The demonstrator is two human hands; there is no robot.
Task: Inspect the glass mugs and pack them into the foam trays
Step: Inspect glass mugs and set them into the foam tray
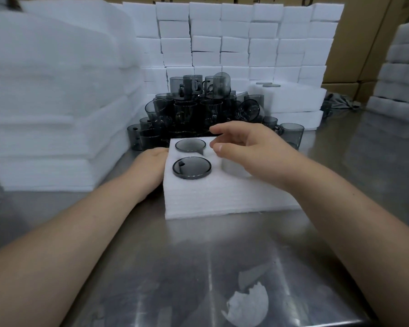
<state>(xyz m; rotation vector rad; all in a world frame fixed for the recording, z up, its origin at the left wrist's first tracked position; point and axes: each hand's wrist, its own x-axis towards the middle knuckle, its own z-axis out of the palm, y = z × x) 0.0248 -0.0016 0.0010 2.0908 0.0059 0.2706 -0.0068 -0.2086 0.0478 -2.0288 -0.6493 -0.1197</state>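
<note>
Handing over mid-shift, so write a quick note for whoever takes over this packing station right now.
Left hand rests against the foam tray's left edge, fingers hidden.
Right hand open, empty, above the tray's right side.
Done: far mug and near mug seated in the left cavities.
Left: near right cavity empty; far right one hidden by the hand.
Mug pile sits behind the tray.

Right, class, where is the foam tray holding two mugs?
Head view: the foam tray lies centre on the table, before the mug pile, left hand at its left edge, right hand over it.
</note>
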